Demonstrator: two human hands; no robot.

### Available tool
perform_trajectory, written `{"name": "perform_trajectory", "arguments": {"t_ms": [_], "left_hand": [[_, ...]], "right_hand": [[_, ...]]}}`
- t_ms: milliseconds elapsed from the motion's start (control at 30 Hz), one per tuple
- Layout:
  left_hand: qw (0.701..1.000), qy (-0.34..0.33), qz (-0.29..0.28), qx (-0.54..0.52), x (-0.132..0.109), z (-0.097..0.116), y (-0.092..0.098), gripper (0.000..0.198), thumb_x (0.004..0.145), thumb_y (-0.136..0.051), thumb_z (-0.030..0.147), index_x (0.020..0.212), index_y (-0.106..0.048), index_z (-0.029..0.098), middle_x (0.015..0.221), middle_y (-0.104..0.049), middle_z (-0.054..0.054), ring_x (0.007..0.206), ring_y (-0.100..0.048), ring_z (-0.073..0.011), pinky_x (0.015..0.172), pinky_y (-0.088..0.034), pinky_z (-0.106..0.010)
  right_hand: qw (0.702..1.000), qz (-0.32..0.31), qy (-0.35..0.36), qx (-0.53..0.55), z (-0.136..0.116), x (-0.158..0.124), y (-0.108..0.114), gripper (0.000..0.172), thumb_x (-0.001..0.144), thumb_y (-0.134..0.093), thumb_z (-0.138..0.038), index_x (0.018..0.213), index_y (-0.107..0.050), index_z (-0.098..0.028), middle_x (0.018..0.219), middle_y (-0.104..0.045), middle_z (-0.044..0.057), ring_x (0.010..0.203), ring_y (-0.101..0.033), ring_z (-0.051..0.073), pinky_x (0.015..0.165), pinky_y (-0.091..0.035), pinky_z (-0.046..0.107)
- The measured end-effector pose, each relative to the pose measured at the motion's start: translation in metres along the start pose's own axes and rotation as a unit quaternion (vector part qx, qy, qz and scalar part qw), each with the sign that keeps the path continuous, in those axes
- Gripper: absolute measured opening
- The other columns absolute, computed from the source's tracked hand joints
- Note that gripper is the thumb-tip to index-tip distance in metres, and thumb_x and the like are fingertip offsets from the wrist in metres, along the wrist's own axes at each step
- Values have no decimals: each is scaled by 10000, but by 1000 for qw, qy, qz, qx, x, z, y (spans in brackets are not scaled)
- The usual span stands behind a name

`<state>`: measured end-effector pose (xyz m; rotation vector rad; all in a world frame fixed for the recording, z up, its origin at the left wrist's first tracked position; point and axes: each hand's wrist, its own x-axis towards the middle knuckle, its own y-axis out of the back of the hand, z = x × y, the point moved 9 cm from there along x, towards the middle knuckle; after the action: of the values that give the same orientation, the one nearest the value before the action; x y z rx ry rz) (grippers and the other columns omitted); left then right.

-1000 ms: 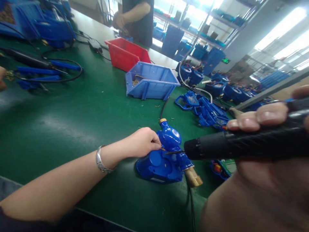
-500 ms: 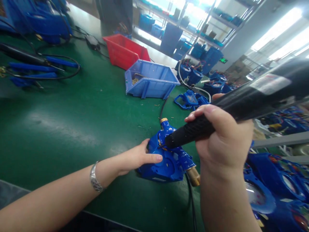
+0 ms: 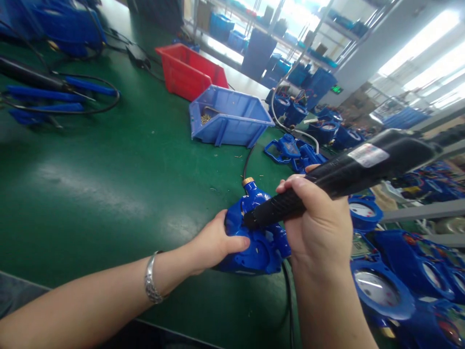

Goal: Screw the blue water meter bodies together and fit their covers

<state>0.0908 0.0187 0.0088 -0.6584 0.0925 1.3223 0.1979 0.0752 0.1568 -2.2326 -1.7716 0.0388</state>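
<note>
On the green bench, a blue water meter [image 3: 250, 257] with a brass threaded end lies with its underside turned up. My left hand [image 3: 218, 242] grips its left side, the thumb across the housing. My right hand [image 3: 319, 218] is wrapped round a black electric screwdriver [image 3: 337, 169], which slants down to the left. The nose of the screwdriver meets the meter near the blue pipe body; the bit and any screw under it are hidden. A black cable runs out from the meter on both sides.
Beyond the meter stand a blue bin [image 3: 232, 121] with small brass screws and a red bin [image 3: 189, 72]. Blue plastic parts [image 3: 290, 150] lie right of the bins. Several blue meters [image 3: 381, 286] crowd the right side. Blue-handled pliers [image 3: 47, 99] lie at left.
The screwdriver's rear end and my right hand have swung down and left, nearer the meter. The nose stays on the meter, and my left hand keeps its grip.
</note>
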Motion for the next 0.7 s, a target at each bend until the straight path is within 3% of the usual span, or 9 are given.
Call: {"name": "perform_trajectory", "arguments": {"t_ms": [433, 633, 700], "left_hand": [[1000, 0, 15, -2, -1, -2, 2, 706, 542, -707, 262, 1175, -418, 144, 1136, -591, -153, 1049, -561, -328, 901, -434, -467], [998, 17, 2, -65, -1, -4, -4, 668, 504, -704, 191, 1119, -449, 147, 998, -621, -95, 889, -599, -249, 822, -462, -385], [997, 19, 15, -68, 0, -4, 1, 651, 497, -695, 180, 1103, -460, 138, 940, -623, -84, 817, -598, -224, 776, -471, -368]], "right_hand": [[1000, 5, 16, -1, 4, -2, 0, 302, 607, -685, -123, 856, -520, -167, 599, -590, -56, 528, -565, 108, 593, -470, 251], [999, 13, -30, -13, 10, 2, -6, 383, 531, -738, -148, 864, -549, -163, 575, -597, -47, 509, -564, 119, 562, -479, 252], [999, 9, -42, -5, 0, 5, -10, 379, 501, -752, -150, 831, -566, -160, 585, -595, -38, 498, -570, 134, 554, -500, 282]]}}
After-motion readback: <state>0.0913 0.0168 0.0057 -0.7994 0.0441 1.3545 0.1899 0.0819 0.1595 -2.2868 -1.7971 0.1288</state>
